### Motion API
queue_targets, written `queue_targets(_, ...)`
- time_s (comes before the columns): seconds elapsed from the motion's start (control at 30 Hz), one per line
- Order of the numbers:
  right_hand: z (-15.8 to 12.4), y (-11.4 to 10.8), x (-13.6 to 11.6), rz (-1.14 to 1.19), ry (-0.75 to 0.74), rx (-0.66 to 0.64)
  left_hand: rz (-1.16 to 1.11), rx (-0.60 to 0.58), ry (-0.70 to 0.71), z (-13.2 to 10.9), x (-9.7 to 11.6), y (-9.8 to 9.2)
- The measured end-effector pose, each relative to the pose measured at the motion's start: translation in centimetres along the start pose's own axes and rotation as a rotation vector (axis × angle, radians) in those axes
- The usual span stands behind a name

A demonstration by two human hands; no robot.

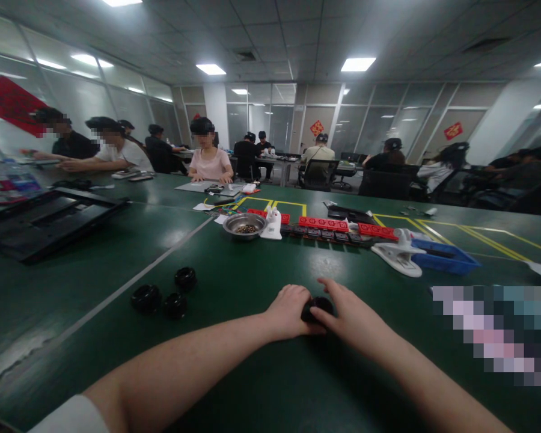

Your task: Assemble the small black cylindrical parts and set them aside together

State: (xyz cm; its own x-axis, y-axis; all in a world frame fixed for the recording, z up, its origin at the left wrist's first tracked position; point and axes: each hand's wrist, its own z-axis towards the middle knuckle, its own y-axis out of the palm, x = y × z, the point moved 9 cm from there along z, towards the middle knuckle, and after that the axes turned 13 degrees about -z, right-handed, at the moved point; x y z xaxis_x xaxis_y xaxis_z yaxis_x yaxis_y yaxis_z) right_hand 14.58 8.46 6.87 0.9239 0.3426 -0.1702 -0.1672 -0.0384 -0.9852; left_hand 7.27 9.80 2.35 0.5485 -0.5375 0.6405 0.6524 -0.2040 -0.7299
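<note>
Both my hands are at a glossy black round part [321,307] low over the green table [234,385]. My left hand [289,310] is closed around its left side, with the fingertips partly hidden. From the right, my right hand [345,305] grips it with the thumb across its near top edge, while a finger stretches out past the far side. What kind of part it is cannot be made out. To the left, three similar black round parts, a larger one [146,299], a front one [175,305] and a back one [185,278], stand close together.
Ahead lie a metal bowl [231,227] of small pieces, a row of red blocks [323,224], a white clamp [399,255] and a blue tray [446,260]. A black frame-like panel [40,225] lies far left. A person [210,159] sits across the table.
</note>
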Motion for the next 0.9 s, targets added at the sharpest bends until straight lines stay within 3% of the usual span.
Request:
queue_targets(0.13,0.1,0.2,0.1,-0.033,0.056,-0.006,-0.001,0.001,-0.001,0.0,0.0,-0.1)
queue_targets(0.37,-0.4,0.2,-0.6,0.048,-0.099,-0.107,-0.014,0.002,-0.016,0.1,-0.2,-0.1)
queue_targets(0.6,0.0,-0.7,0.6,0.025,0.062,-0.030,-0.022,-0.022,-0.021,0.0,0.0,-0.1)
queue_targets(0.8,-0.2,-0.5,-0.7,0.147,-0.118,-0.093,-0.037,-0.011,-0.042,0.1,-0.4,0.0)
queue_targets(0.9,-0.2,-0.8,-0.4,0.142,-0.098,-0.054,-0.032,-0.010,-0.030,0.1,-0.4,0.1)
